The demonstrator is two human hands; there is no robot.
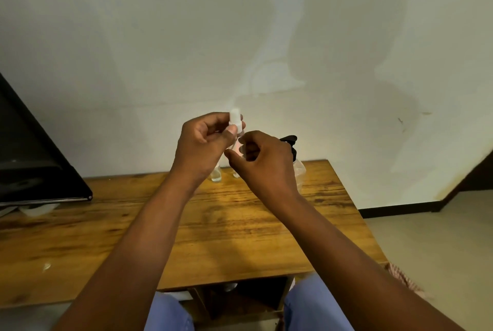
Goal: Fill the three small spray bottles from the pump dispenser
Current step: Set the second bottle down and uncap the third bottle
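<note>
Up above the wooden table (pixel 240 237), both hands meet in mid-air. One small spray bottle is raised there: the left hand (pixel 202 141) pinches its white spray cap (pixel 235 120) between thumb and fingers, while the right hand (pixel 262 160) curls its fingers round the clear bottle body (pixel 238 145) just below. Two more small clear bottles (pixel 216 174) stand on the table near the wall, partly hidden behind the hands, so three bottles can be counted. One pump dispenser (pixel 292 148) with a black pump head stands just behind the right hand. One dark screen (pixel 32 149) leans at the table's left end.
</note>
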